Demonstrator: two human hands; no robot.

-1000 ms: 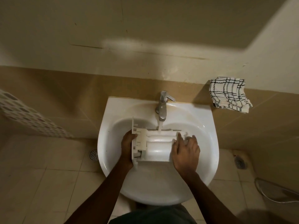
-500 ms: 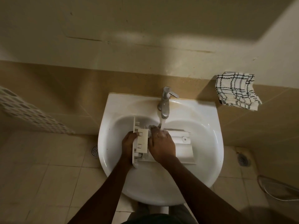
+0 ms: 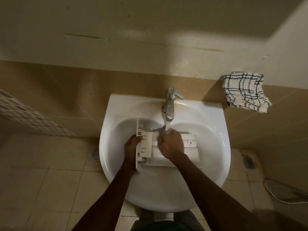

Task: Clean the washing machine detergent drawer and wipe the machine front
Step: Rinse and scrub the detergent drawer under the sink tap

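A white plastic detergent drawer (image 3: 191,150) lies across the bowl of the white sink (image 3: 215,144), its front panel to the left. My left hand (image 3: 131,147) grips that front panel end. My right hand (image 3: 170,143) lies on top of the drawer's middle, fingers bent down into it under the water running from the chrome tap (image 3: 170,107). What the fingers touch inside is hidden by the hand.
A black-and-white checked cloth (image 3: 245,92) hangs on the tiled wall at the right. Floor drains (image 3: 96,154) sit left and right of the sink on the tiled floor. A hose (image 3: 283,194) lies at the lower right.
My right hand moved from the drawer's right end to its middle, under the water stream. The left hand kept its hold on the front panel.
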